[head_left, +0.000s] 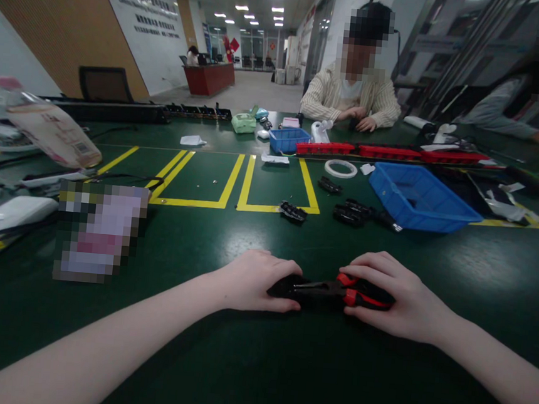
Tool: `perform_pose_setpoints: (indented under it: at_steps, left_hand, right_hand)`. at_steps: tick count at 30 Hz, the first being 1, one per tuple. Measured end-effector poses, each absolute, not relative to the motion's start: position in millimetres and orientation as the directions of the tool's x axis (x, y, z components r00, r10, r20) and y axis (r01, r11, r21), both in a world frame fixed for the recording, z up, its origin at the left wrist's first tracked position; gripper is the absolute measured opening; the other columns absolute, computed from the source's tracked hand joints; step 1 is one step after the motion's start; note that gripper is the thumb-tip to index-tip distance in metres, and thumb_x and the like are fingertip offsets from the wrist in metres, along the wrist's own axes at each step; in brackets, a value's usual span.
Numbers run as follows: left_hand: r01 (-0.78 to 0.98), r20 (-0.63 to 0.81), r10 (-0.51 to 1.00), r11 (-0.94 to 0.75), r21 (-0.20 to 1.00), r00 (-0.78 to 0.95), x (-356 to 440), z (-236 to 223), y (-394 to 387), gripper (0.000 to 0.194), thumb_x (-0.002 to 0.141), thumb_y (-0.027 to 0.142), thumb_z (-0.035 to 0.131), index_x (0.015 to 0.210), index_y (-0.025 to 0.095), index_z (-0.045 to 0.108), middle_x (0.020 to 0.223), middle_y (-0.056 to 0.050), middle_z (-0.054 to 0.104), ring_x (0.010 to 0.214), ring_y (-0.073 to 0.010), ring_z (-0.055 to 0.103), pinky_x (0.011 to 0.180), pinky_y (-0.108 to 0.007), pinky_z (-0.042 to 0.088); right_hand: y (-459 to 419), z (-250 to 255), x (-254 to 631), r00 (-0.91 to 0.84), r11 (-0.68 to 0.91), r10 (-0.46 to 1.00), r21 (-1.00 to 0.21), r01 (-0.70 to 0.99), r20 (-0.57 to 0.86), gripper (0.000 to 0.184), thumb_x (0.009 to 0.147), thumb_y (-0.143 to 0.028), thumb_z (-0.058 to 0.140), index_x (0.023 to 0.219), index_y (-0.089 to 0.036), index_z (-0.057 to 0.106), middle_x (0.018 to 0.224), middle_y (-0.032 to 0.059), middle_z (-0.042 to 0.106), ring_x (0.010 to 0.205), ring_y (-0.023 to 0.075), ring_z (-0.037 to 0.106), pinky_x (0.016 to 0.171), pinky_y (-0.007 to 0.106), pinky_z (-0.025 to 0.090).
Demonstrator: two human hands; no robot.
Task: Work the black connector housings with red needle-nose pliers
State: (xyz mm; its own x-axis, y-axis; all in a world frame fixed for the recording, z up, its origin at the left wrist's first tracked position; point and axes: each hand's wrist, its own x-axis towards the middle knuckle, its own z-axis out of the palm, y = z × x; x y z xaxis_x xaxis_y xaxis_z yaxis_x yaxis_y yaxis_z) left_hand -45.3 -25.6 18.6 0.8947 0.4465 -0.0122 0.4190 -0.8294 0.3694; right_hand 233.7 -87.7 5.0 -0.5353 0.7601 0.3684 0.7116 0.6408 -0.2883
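Nearest: two bare forearms reach in over a dark green table. Left hand pinches a dark piece between thumb and fingers. Right hand is curled about the red-and-black handles of a pair of pliers, thumb below, fingers above. Pliers lie level between the hands, nose toward the left hand, meeting the dark piece; cannot tell whether the jaws grip it.

Left side: a pixelated flat object, a white block with cables across it, and behind them a tilted bottle, blurred.

Beyond the hands: black ribbed part on yellow tape; a black cluster near a large blue bin; a smaller black part below a white tape roll.

Farther: red strip across the table, small blue bin at its left end, green packet. Across the table sits a person in a striped shirt, hands together. Far back, a red desk.
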Motion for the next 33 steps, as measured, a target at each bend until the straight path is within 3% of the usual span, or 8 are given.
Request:
perform_pose_setpoints:
  at_steps: [28,33]
  left_hand:
    - [0.437,-0.018,0.458,-0.835,0.333,0.889,-43.4,19.7,-26.6,0.035,0.088,0.045,0.061,0.112,0.02,0.054,0.088,0.0,0.068,0.074,-0.0169,0.064,0.065,-0.026,0.045]
    - [0.436,-0.029,0.455,-0.832,0.343,0.89,-43.8,19.1,-26.1,0.036,0.087,0.044,0.063,0.111,0.019,0.055,0.09,0.0,0.067,0.076,-0.0163,0.064,0.067,-0.026,0.045]
  right_hand:
    - [-85.4,8.6,236.3,-0.643,0.719,0.683,-0.166,0.674,0.347,0.037,0.082,-0.035,0.064,0.115,-0.02,0.056,0.103,0.0103,0.064,0.091,0.021,0.061,0.074,0.035,0.054]
    - [-88.0,13.0,229.4,-0.65,0.729,0.657,-0.099,0.677,0.382,0.034,0.081,-0.034,0.064,0.11,-0.016,0.059,0.098,0.0106,0.065,0.086,0.0198,0.062,0.07,0.032,0.054]
